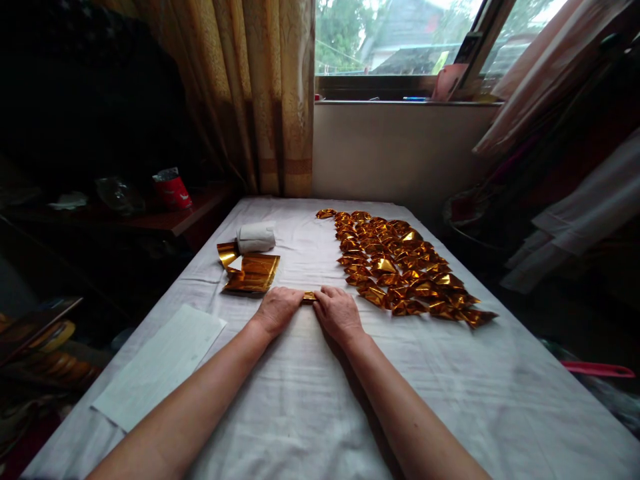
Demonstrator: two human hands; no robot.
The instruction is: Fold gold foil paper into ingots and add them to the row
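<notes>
gold foil piece point(309, 297) is lying on the white-clothed tabletop point(300, 400), pinched between your hands, its long axis running left to right. your left hand point(277, 309) is gripping its left end beside the flat foil stack point(253, 273); your right hand point(339, 313) is gripping the right end, near the folded pile point(400, 267).

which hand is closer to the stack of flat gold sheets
Left. The left hand lies just below the flat gold sheets; the right hand is farther right.
</notes>
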